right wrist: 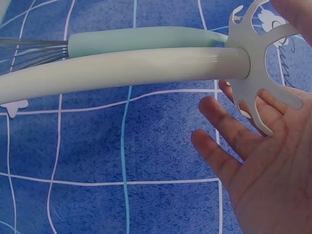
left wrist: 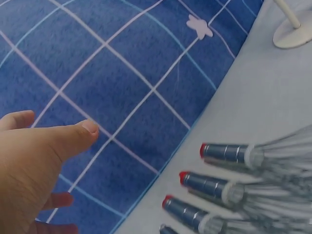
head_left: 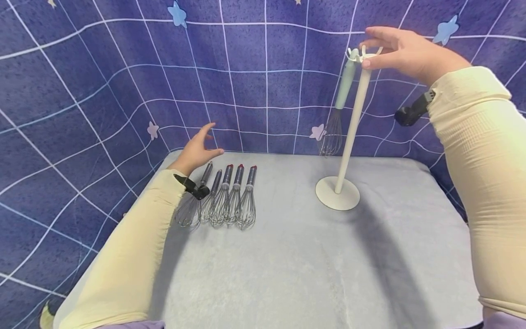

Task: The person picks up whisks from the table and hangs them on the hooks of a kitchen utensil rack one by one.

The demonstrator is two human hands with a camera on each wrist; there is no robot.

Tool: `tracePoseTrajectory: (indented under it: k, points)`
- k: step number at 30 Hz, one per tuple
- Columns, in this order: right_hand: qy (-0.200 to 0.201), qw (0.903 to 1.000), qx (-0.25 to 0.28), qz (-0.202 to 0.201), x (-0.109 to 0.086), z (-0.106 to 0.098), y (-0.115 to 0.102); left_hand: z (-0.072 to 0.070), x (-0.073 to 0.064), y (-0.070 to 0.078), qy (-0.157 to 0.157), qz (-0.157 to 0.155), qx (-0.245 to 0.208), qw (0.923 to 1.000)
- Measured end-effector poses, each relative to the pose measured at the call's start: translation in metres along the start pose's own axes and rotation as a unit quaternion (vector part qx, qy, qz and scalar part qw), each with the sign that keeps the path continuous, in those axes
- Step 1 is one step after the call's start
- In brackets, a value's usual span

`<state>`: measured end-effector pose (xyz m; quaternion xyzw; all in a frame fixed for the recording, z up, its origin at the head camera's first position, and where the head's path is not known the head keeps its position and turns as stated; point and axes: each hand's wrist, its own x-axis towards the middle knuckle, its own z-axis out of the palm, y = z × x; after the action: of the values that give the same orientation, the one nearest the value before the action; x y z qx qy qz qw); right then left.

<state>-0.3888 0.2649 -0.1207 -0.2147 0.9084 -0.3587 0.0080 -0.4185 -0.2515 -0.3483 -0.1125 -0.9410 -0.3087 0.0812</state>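
Observation:
A cream stand with a round base and a hooked top (head_left: 354,128) stands on the right side of the table. From one of its hooks hangs a whisk with a mint-green handle (head_left: 345,87), wires downward. My right hand (head_left: 417,55) is at the top of the stand, fingers loosely spread around the hooks (right wrist: 257,53) and not curled round the whisk. Over at the left, my left hand (head_left: 195,153) hovers with thumb and fingers apart and nothing between them. Below and beside it lie several metal whisks (head_left: 237,192), some with red-tipped handles (left wrist: 226,153).
A pale grey cloth covers the table (head_left: 287,265). Behind it and along the left hangs a blue curtain (head_left: 246,87) with a grid and star pattern. The stand's base (head_left: 328,197) sits well to the right of the row of whisks.

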Motion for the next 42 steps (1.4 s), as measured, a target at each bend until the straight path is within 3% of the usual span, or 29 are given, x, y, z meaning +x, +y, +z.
tracePoseTrajectory:
  k: [6,17,28,33,42]
  points:
    - [0.009,0.9999,0.011,-0.002,0.000,0.002,0.001,-0.003,-0.009,-0.018,0.006,0.000,-0.003,1.0000]
    - [0.013,0.9999,0.009,0.007,0.001,0.002,0.004,0.010,-0.023,-0.048,0.011,-0.028,0.059,0.9978]
    - [0.015,0.9997,0.017,-0.001,0.003,0.002,0.002,0.026,-0.033,-0.079,-0.057,-0.063,0.067,0.9941]
    - [0.017,0.9997,0.016,0.001,0.003,0.003,0.002,0.034,-0.038,-0.084,-0.090,-0.070,0.079,0.9904]
    - [0.019,0.9998,0.001,0.005,0.004,0.002,0.003,0.039,-0.041,-0.080,-0.111,-0.076,0.093,0.9866]
